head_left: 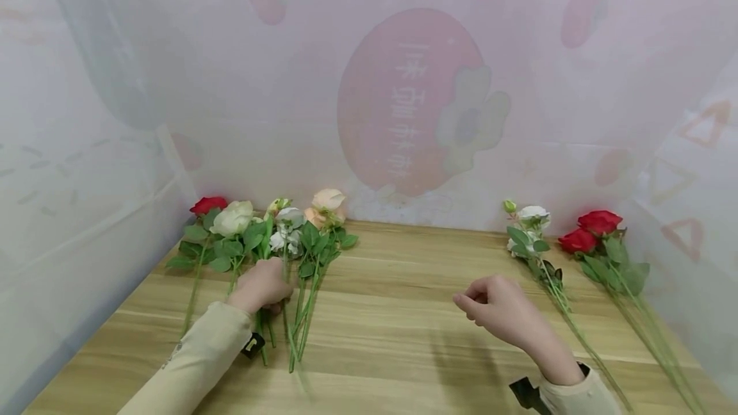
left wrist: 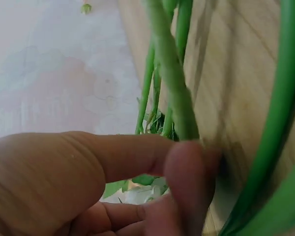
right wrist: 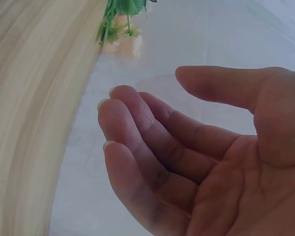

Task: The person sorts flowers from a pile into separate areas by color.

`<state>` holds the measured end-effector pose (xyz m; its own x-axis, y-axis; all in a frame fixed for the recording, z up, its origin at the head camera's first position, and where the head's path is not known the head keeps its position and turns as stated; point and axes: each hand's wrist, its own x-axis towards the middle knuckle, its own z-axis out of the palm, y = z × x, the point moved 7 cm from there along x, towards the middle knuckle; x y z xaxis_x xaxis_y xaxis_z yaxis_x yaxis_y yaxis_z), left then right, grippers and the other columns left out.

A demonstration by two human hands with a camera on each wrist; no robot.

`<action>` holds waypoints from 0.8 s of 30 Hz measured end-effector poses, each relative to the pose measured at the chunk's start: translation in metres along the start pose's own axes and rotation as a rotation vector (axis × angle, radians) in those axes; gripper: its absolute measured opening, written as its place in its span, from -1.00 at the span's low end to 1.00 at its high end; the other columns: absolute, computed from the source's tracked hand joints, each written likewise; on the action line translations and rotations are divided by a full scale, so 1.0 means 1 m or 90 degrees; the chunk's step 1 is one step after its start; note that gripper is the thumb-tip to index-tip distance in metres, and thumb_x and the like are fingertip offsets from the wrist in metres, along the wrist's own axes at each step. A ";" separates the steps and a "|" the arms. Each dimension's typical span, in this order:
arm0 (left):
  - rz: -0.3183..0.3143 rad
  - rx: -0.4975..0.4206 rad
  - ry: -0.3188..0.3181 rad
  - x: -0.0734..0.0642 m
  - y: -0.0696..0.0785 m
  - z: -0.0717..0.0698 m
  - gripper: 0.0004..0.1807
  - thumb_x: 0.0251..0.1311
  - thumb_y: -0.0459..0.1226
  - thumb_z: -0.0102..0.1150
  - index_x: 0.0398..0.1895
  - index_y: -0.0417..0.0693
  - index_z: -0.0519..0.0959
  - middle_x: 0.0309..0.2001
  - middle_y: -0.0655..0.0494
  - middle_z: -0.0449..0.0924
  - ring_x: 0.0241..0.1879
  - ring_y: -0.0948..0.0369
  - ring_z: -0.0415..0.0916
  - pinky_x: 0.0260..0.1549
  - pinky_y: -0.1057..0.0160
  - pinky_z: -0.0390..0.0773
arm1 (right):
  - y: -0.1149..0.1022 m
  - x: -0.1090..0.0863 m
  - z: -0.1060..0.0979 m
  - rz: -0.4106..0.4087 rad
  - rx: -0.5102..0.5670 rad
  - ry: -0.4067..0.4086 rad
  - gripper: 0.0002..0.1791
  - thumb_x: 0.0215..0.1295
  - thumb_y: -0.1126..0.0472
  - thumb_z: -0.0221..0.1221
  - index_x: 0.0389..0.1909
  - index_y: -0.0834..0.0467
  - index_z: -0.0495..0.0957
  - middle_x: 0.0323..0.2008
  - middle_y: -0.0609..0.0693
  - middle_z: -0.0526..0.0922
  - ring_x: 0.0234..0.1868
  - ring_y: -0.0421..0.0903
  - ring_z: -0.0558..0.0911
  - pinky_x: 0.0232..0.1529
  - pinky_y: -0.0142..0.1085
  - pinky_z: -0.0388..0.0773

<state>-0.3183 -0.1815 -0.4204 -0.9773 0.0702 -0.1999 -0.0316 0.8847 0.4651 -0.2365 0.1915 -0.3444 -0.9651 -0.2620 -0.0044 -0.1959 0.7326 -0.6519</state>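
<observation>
My left hand pinches a green flower stem between thumb and forefinger, low over the wooden table. That stem appears to lead up to a white flower at the left group. Close beside the hand lie a cream rose, a red rose and peach roses, their stems pointing toward me. Over the table's right half hovers my right hand, fingers loosely bent and thumb apart, holding nothing. In the right wrist view its palm is bare.
At the right lie a white flower stem with a green bud and red roses with long stems. The wooden table meets a printed pale curtain at the back, and pale sheets hang at both sides.
</observation>
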 end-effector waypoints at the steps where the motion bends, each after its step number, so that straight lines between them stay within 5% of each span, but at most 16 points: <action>1: -0.002 -0.011 -0.004 0.000 -0.001 -0.001 -0.82 0.09 -0.45 0.08 -0.64 -0.19 0.50 -0.78 0.02 0.53 -0.74 0.11 0.55 -0.77 0.26 0.34 | 0.000 0.000 0.000 -0.002 0.001 -0.002 -0.76 0.37 0.07 0.24 -0.45 0.11 0.68 -0.59 -0.12 0.58 -0.52 -0.11 0.58 -0.49 -0.20 0.50; 9: 0.039 -0.044 -0.005 -0.002 0.004 -0.021 -0.68 0.11 -0.49 0.02 -0.78 -0.14 0.46 -0.77 0.02 0.55 -0.79 0.19 0.43 -0.75 0.32 0.19 | -0.001 0.002 0.002 -0.007 0.003 -0.013 -0.76 0.38 0.08 0.23 -0.44 0.10 0.68 -0.60 -0.12 0.58 -0.53 -0.12 0.57 -0.50 -0.20 0.50; 13: 0.077 -0.084 0.025 -0.002 0.006 -0.037 -0.53 0.24 -0.43 0.02 -0.88 -0.04 0.37 -0.74 -0.04 0.56 -0.85 0.30 0.16 -0.74 0.35 0.11 | -0.001 0.003 0.003 -0.007 0.004 -0.011 -0.77 0.38 0.09 0.23 -0.44 0.10 0.69 -0.60 -0.12 0.59 -0.53 -0.11 0.58 -0.49 -0.20 0.51; 15: 0.088 -0.113 0.047 -0.003 0.007 -0.044 -0.46 0.34 -0.34 0.06 -0.89 -0.02 0.33 -0.74 -0.03 0.56 -0.86 0.28 0.19 -0.74 0.34 0.11 | -0.001 0.003 0.003 -0.004 0.004 -0.010 -0.76 0.37 0.08 0.23 -0.44 0.11 0.69 -0.60 -0.11 0.59 -0.53 -0.12 0.59 -0.49 -0.20 0.51; 19: 0.103 -0.186 0.082 -0.004 0.013 -0.051 -0.53 0.41 -0.21 0.13 -0.74 -0.09 0.44 -0.68 0.02 0.60 -0.75 0.16 0.47 -0.69 0.28 0.26 | -0.002 0.002 0.005 -0.002 0.011 -0.012 -0.77 0.37 0.10 0.23 -0.43 0.12 0.69 -0.60 -0.11 0.58 -0.53 -0.11 0.58 -0.50 -0.20 0.51; 24: 0.118 -0.324 0.085 -0.008 0.029 -0.048 -0.70 0.40 -0.18 0.16 -0.26 -0.30 0.64 -0.55 -0.02 0.66 -0.54 0.09 0.63 -0.54 0.21 0.56 | -0.003 0.003 0.009 -0.009 0.026 -0.006 -0.77 0.38 0.08 0.22 -0.40 0.13 0.69 -0.59 -0.11 0.58 -0.53 -0.12 0.57 -0.51 -0.21 0.51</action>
<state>-0.3211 -0.1791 -0.3638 -0.9932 0.1150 0.0207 0.0786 0.5268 0.8463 -0.2370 0.1825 -0.3493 -0.9607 -0.2775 -0.0022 -0.2013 0.7024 -0.6827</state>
